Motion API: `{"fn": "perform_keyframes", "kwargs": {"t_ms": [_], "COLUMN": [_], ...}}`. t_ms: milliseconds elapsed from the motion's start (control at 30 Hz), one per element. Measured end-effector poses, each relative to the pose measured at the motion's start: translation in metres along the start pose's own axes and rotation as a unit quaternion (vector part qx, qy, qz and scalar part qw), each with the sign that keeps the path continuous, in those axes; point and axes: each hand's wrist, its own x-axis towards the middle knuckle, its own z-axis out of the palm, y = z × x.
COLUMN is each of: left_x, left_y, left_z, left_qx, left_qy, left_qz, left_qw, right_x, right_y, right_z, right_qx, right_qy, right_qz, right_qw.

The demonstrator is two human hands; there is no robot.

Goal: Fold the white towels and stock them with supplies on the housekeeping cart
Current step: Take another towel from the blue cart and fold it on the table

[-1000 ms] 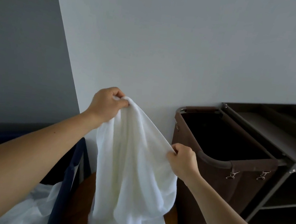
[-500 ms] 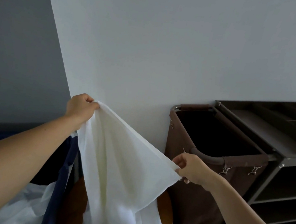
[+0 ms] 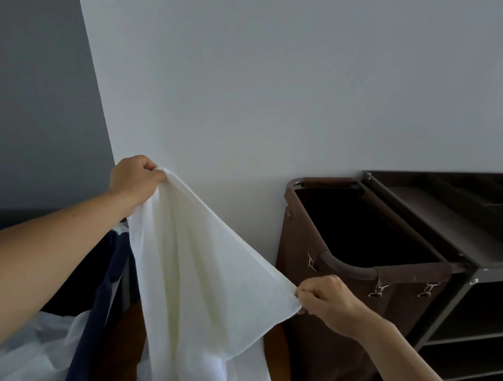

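At the far left, a dark blue fabric edge [image 3: 101, 298] is hanging beside a heap of thin white material [image 3: 40, 351]; what it belongs to cannot be told. The left hand [image 3: 134, 179] is gripping an upper corner of the white towel [image 3: 201, 267], fingers curled tight over the bunched cloth, and is holding it raised in front of the pale wall [image 3: 290, 83]. The towel is stretching in a taut edge down to the right, with the remainder draping loose past the bottom of the view, clear of the cart. Behind the hanging cloth a brown wooden surface [image 3: 278, 350] with a rounded edge is showing. The right hand [image 3: 327, 299] is pinching the towel's lower corner between thumb and curled fingers, just in front of the brown laundry bag [image 3: 309, 373]. The bag is hanging open from a metal frame on the end of the housekeeping cart [image 3: 417, 212], whose divided top tray and dark shelves are standing at the far right.
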Motion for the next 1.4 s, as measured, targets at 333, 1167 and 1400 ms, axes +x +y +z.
{"fn": "perform_keyframes", "kwargs": {"t_ms": [333, 1167, 1400], "left_x": [0.001, -0.112, -0.128], "left_y": [-0.003, 0.039, 0.04], "left_z": [-0.001, 0.057, 0.06], "left_qx": [0.028, 0.056, 0.113], "left_qy": [-0.013, -0.161, -0.144], "left_qz": [0.009, 0.18, 0.246], "left_qw": [0.999, 0.969, 0.952], "right_x": [-0.013, 0.053, 0.062], "right_y": [-0.004, -0.091, -0.11], "right_z": [-0.004, 0.016, 0.018], "right_qx": [0.118, 0.251, 0.236], "right_qy": [0.211, 0.205, 0.21], "right_qz": [0.025, 0.08, 0.052], "right_qw": [0.97, 0.943, 0.947]}}
